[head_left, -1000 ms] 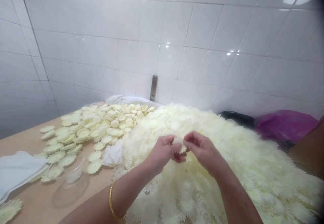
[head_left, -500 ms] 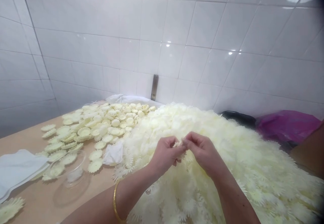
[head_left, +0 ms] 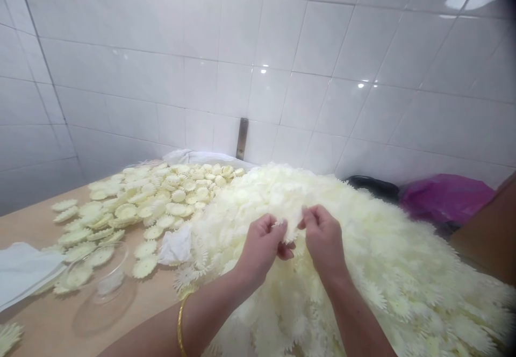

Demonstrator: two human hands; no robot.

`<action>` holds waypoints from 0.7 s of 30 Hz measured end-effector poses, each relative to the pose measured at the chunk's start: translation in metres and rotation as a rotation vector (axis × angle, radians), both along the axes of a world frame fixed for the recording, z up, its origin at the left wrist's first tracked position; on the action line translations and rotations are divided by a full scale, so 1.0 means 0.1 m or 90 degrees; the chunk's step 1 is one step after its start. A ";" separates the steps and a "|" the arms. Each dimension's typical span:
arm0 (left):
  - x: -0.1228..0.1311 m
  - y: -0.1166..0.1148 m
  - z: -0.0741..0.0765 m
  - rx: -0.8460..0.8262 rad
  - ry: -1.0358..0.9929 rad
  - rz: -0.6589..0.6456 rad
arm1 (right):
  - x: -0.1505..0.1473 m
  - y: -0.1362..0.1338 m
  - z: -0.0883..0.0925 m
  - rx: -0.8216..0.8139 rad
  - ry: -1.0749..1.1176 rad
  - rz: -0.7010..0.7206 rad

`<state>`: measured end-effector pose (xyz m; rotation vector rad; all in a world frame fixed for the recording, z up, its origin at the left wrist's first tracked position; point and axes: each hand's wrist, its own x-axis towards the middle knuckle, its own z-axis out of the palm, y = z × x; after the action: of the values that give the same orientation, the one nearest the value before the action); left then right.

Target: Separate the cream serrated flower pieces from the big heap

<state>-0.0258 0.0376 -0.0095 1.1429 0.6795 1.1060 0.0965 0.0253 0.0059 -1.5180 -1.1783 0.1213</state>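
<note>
Over a large heap of pale yellow, petal-edged pieces (head_left: 387, 260), my left hand (head_left: 264, 247) pinches a small pale petal-edged piece (head_left: 289, 231) between thumb and fingers. A gold bangle circles the left wrist. Just right of that piece is my right hand (head_left: 322, 238), its thumb and forefinger pressed together; whatever they hold, if anything, is too small to make out. A narrow gap separates the two hands' fingertips.
Round stacked yellow pieces (head_left: 126, 211) lie on the table (head_left: 153, 298) at left, near a crumpled white tissue (head_left: 176, 245), a clear plastic dish (head_left: 110, 283) and white sheets (head_left: 26, 271). Black and magenta bags (head_left: 445, 197) lie by the wall; part of a person shows at far right.
My right hand has moved away from my left, opening a gap between their fingertips. The left hand still pinches the piece. The whole view has shifted slightly.
</note>
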 end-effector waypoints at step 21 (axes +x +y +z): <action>0.00 0.05 -0.11 -0.088 0.008 -0.060 | 0.14 -0.27 0.31 -0.167 -0.061 0.355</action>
<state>-0.0258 0.0425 -0.0203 1.0539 0.6940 0.9593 0.1106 -0.0013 0.0371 -1.3880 -1.6926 0.6014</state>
